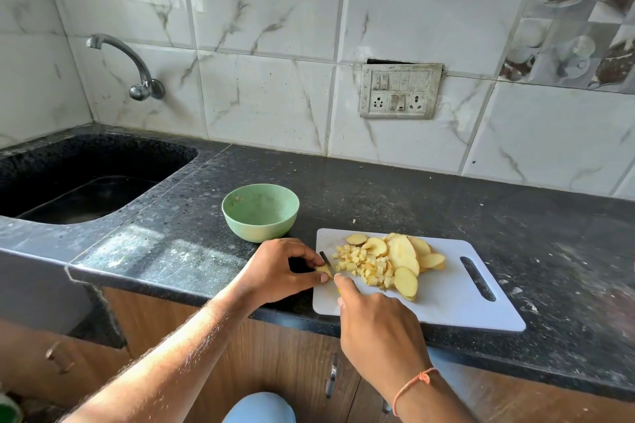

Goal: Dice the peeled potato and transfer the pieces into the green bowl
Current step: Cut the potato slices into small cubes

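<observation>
While the left hand (278,268) pinches a pale yellow potato piece (324,271) on the white plastic cutting board (446,299), the right hand (374,326) grips a small dark-bladed knife (327,263) against it. Diced cubes (364,266) and slices (405,257) lie beside; the round green bowl (260,211) stands near.

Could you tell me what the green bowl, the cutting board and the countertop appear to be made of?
Green bowl: likely plastic or melamine, with a matte, evenly coloured wall. Cutting board: probably plastic, being thin, smooth and white with a moulded handle slot. Countertop: looks like polished black granite, speckled and faintly reflective.

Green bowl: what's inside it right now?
The green bowl holds no diced potato; only a few small specks cling to its inner wall. Its near inner wall is hidden by the rim.
</observation>
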A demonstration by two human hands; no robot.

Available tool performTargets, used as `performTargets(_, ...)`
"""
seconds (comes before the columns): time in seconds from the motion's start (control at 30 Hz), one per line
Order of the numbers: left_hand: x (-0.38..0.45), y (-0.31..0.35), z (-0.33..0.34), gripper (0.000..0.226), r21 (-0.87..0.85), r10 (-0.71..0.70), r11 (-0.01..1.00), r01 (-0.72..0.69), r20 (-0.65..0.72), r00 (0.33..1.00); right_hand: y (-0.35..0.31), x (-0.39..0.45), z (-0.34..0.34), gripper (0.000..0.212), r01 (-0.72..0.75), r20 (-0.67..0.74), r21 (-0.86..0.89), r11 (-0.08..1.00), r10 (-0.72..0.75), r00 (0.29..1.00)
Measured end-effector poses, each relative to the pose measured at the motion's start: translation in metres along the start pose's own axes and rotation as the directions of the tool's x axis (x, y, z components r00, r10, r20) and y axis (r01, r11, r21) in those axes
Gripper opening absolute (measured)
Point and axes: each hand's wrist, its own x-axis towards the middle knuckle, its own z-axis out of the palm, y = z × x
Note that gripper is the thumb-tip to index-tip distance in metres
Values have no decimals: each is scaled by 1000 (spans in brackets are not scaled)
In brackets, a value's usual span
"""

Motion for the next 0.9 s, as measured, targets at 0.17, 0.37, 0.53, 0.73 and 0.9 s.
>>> performTargets(0.17,-1,2,1,23,-1,-13,1000,13,-6,1000,5,-9,-5,49,3,52,44,999,-5,999)
performTargets(0.37,-2,4,1,22,5,-20,1000,20,-8,1000,8,-21,-12,47,-20,104,65,998,13,994)
performTargets(0.53,-2,2,1,22,12,-2,1000,3,-9,1000,14,-37,-21,50,-21,107,37,999,17,994)
performTargets(0.73,-3,4,4,22,11,38,999,-38,6,999,19,-36,-16,54,-113,84,-19,993,114,990)
performTargets(0.9,-5,6,2,25,2,28,1000,-28,-1,1000,13,-33,-12,53,-126,47,33,992,124,991)
